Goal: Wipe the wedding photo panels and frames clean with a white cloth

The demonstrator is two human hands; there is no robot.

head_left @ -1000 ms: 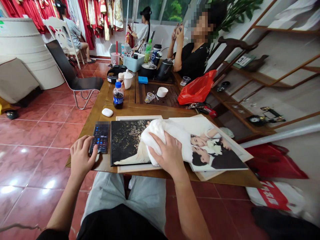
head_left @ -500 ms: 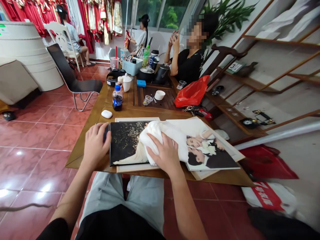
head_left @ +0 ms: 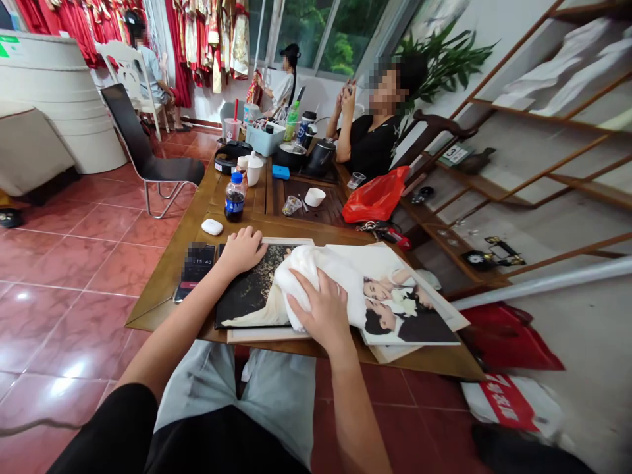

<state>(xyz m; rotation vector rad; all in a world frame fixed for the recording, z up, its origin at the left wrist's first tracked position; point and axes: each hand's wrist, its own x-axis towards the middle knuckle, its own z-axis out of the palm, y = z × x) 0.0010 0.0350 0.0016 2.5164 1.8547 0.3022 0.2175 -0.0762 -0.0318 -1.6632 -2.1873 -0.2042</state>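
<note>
A dark photo panel (head_left: 247, 280) with a pale trailing gown lies flat at the table's near edge. My left hand (head_left: 243, 250) rests on its upper left part, palm down, fingers stretched out. Bunched over the panel's right part is a white cloth (head_left: 316, 263). My right hand (head_left: 323, 309) grips this cloth from above, thumb spread to the left, and presses it down. Partly under the cloth, to the right, a white-bordered couple photo (head_left: 409, 296) lies at an angle. Left of the dark panel, beside my left forearm, is a phone (head_left: 196, 270) with a lit screen.
A white earbud case (head_left: 212, 227) and a cola bottle (head_left: 234, 197) stand beyond my left hand. Farther back are a white cup (head_left: 315, 197), a red plastic bag (head_left: 375, 195) and a kettle (head_left: 322, 157). A person (head_left: 375, 125) sits across the table; shelves line the right.
My left hand has moved right from the phone onto the dark panel, leaving the phone on the table with its screen visible. My right hand stays on the cloth. The view has shifted slightly.
</note>
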